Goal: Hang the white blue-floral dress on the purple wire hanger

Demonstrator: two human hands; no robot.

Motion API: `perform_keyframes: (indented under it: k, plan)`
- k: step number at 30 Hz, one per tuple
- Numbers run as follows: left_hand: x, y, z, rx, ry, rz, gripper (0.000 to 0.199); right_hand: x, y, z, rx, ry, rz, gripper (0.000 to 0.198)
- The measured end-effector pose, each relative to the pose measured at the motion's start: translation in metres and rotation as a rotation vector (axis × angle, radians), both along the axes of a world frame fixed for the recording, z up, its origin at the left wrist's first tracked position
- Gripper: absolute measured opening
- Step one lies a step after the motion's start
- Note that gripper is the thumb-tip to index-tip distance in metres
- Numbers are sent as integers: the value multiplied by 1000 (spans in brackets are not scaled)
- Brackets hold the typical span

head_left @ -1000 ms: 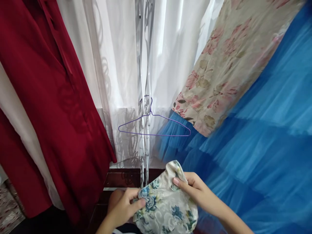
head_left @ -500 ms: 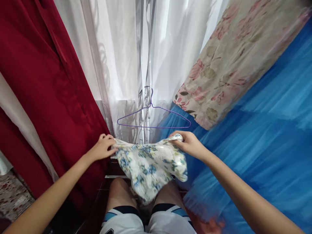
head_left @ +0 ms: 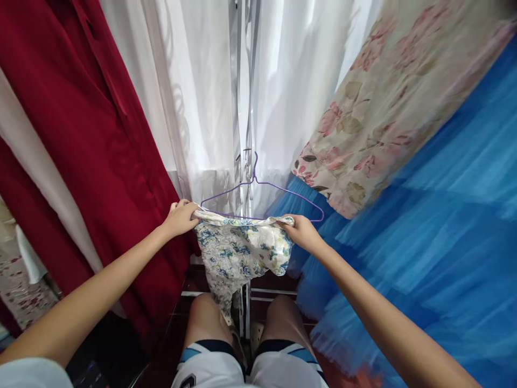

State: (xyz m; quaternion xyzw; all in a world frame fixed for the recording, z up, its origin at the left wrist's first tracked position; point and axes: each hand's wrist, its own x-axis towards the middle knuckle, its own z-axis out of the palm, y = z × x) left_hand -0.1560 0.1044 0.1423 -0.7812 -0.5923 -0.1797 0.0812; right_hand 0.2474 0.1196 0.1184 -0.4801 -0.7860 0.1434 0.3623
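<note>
A white garment with a blue and yellow-green floral print [head_left: 242,250] hangs stretched by its top edge between my two hands; its exact kind cannot be made out. My left hand [head_left: 182,218] is closed on the left end of that edge, and my right hand [head_left: 302,231] pinches the right end. Just behind the cloth hangs a purple clothes hanger [head_left: 288,191], its hook up at a metal stand [head_left: 247,118]. The garment's top edge covers much of the hanger's bottom bar, and whether they touch I cannot tell.
Long white curtain-like cloth [head_left: 205,97] fills the back. Dark red fabric [head_left: 125,178] hangs at left. On the right are a beige cloth with pink flowers [head_left: 363,134] and a blue tulle skirt [head_left: 436,231]. My bare knees [head_left: 205,318] are below, over a dark floor.
Both hands have lifted the floral garment up and away from me, to the hanger's bottom bar. Its top edge is straighter, and the lower part hangs down more.
</note>
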Motion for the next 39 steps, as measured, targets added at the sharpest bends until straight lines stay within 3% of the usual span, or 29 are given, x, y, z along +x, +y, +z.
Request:
perform_keyframes:
  k: [3,7,13,19,25,29,31,33,36,39]
  plan:
    - [-4,-5,-9,-85,-20,49,25,-3,-3,-3,-4,12,-20,31]
    - [-8,-8,-11,-92,-119,79,6,-7,-5,-10,0,23,-37,31]
    - [0,7,12,38,-404,1,14,-13,-13,-17,-21,52,-7,33]
    - [36,45,41,59,-645,-125,22,-20,-16,-20,-61,87,96,33]
    - [71,68,57,10,-651,-226,30,-12,-22,-18,-75,109,178,24]
    - [63,71,56,75,-638,-122,21,-4,-35,-18,-66,127,206,22]
    - [56,66,52,85,-603,-56,16,-2,-38,-18,-61,134,211,24]
    - [57,57,49,63,-552,-39,29,-2,-37,-18,-54,144,210,25]
    - [72,39,46,70,-453,-85,49,-6,-35,-19,-42,163,210,25]
    - [91,20,45,147,-352,-111,49,-7,-41,-26,27,209,160,36]
